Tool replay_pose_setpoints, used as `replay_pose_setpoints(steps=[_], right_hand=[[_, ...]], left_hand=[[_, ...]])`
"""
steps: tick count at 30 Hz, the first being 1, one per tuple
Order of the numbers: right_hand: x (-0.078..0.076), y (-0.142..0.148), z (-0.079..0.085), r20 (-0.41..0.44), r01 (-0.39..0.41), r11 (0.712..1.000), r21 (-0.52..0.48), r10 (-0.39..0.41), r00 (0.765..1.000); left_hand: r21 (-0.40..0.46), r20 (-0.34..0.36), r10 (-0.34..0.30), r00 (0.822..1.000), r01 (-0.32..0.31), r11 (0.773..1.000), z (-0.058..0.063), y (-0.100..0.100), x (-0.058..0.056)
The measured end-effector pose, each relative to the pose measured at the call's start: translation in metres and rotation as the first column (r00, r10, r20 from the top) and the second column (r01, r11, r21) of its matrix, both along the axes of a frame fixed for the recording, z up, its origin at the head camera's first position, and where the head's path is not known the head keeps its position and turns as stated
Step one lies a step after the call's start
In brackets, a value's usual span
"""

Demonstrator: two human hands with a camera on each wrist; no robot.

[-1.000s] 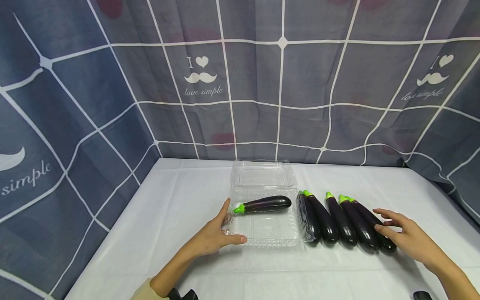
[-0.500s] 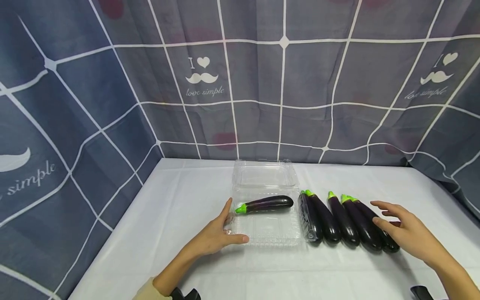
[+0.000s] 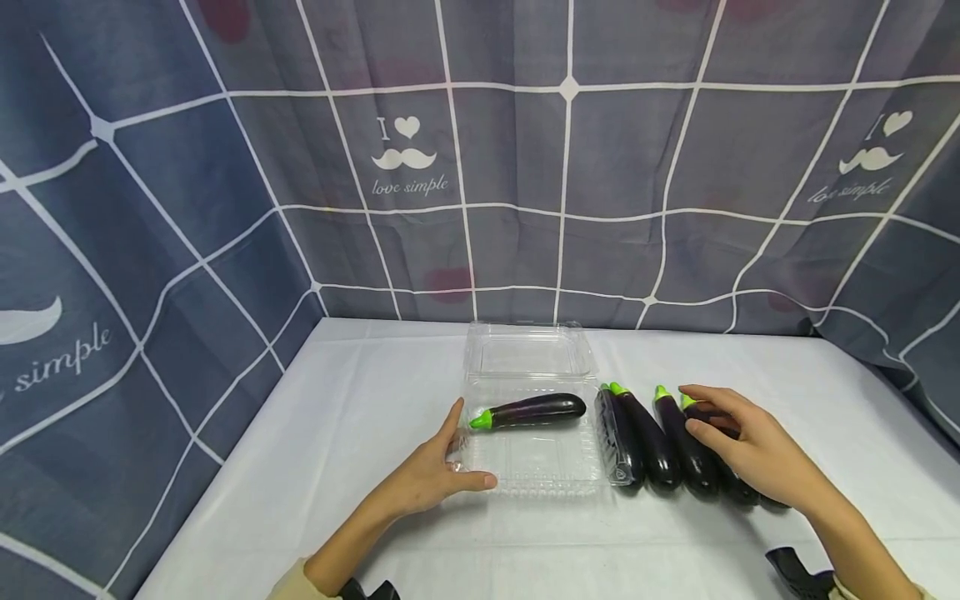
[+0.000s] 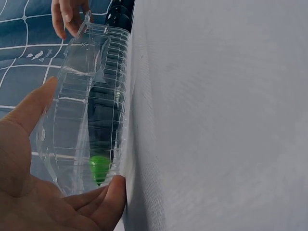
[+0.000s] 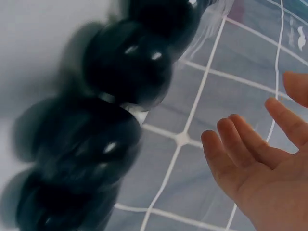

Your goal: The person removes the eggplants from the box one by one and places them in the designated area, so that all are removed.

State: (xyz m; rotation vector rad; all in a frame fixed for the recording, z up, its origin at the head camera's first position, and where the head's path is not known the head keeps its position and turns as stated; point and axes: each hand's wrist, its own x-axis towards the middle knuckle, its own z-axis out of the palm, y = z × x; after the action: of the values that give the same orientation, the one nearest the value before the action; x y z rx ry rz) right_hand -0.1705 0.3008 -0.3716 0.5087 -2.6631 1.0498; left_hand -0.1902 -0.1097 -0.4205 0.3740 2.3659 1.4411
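Observation:
A clear plastic clamshell box (image 3: 543, 462) lies with its lid (image 3: 531, 352) folded back. One eggplant (image 3: 536, 410) lies crosswise in it, green stem end to the left. My left hand (image 3: 420, 479) rests against the box's left end, index finger and thumb spread along its edges; the left wrist view shows fingertips touching the plastic wall. To the right, several eggplants (image 3: 651, 442) lie side by side, stems away from me. Over the right part of that row hovers my right hand (image 3: 761, 454), fingers loosely bent and holding nothing. It partly hides the eggplants beneath.
White cloth covers the table (image 3: 360, 392). A grey checked curtain (image 3: 510, 167) hangs behind it and along both sides. Clear plastic overlaps the row's leftmost eggplant (image 3: 618, 442). Black straps (image 3: 798, 575) show near both wrists.
My right hand has moved left from the rightmost eggplant, across the row towards the middle. My left hand, the box and the eggplant in it have stayed in place.

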Motion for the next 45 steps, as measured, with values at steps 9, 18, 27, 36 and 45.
replay_pose_setpoints(steps=[9,18,27,36,45], right_hand=[[-0.009,-0.038,0.005,0.053,-0.082,0.997,-0.003,0.082,0.995],[-0.016,-0.066,-0.001,0.062,-0.153,0.988,-0.031,0.154,0.986],[-0.024,-0.105,-0.001,0.031,-0.262,0.964,-0.034,0.263,0.964],[-0.043,-0.139,-0.004,0.053,-0.318,0.945,-0.072,0.322,0.945],[-0.058,-0.146,-0.019,0.123,-0.318,0.945,-0.077,0.325,0.938]], left_hand=[[-0.004,-0.002,0.004,1.000,-0.004,1.000,-0.001,0.000,-0.001],[0.004,0.008,0.004,1.000,-0.004,1.000,-0.001,0.000,-0.001],[-0.002,0.009,0.010,1.000,-0.010,1.000,-0.001,0.000,-0.001],[0.016,0.015,0.002,1.000,-0.003,1.000,-0.002,0.001,-0.002],[0.024,0.013,-0.001,1.000,0.001,1.000,-0.002,0.000,-0.002]])
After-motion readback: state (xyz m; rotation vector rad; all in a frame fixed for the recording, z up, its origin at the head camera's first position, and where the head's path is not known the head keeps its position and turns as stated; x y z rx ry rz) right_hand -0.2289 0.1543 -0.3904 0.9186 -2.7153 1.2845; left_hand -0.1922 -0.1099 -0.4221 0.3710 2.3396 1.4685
